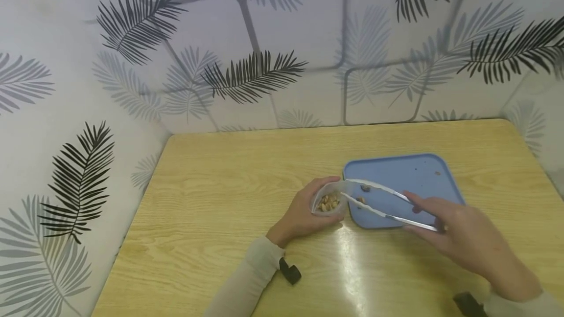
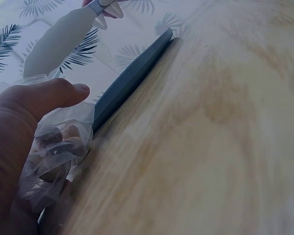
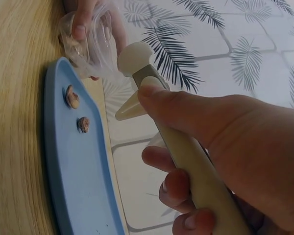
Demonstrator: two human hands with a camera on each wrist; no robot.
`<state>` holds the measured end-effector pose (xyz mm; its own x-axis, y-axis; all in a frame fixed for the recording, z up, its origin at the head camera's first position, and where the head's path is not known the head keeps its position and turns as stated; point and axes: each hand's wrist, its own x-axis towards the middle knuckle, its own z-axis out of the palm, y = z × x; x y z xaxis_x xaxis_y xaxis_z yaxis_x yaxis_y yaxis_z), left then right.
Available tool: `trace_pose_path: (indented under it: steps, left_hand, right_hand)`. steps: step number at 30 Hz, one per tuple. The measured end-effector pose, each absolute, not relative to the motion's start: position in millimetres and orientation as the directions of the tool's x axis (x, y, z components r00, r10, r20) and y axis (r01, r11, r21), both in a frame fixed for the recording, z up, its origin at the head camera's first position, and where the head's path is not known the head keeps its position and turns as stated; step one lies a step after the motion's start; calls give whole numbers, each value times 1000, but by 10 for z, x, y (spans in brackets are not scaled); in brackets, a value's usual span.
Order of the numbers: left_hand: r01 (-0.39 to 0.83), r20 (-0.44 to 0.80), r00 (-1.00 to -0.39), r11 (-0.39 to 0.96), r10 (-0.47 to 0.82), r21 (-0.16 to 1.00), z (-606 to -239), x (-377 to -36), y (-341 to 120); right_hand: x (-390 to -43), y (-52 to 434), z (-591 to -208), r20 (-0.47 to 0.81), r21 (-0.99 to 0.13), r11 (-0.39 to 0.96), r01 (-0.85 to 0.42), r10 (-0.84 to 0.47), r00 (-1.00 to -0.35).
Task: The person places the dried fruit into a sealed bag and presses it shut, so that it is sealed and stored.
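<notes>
**Tongs, Bag of Nuts and Blue Tray on a Wooden Table**

Palm-leaf wallpaper (image 1: 246, 72) enclosed the wooden table (image 1: 211, 199) on the far side and on both flanks. Item one: a blue tray (image 1: 423, 172), flat on the table right of centre, carrying two nuts (image 1: 365, 188) near its left edge, apart from each other. Item two: a small clear plastic bag (image 1: 328, 200) holding further nuts, positioned just off the tray's left edge, its mouth turned toward the tray. Item three: a pair of white tongs (image 1: 379, 200), arms spread, lying above the tray with the tips at the bag's mouth.

Left hand (image 1: 304, 214): rested on the table, fingers and thumb curled round the bag, grasping it. Right hand (image 1: 458, 234): clasped the handle end of the tongs, thumb on the upper arm, fingers under the lower one. Both forearms wore pale sleeves (image 1: 246, 278).
</notes>
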<state>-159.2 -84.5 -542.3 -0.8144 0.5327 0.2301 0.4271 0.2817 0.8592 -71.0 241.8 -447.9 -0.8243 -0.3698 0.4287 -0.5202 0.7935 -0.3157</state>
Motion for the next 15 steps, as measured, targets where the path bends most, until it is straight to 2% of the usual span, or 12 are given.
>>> trace_pose_path:
  steps: [6,15]
  left_hand:
    - [419,224,-816,279,532,864,-5406,-1586,-848]
    - [414,218,-819,283,530,865,-5395,-1581,-843]
  right_hand:
    - [-734,2473,-4467,432,-322,807,-496,-341,-835]
    - [-758,2544,-4489,359,-325,845,-426,-306,-882]
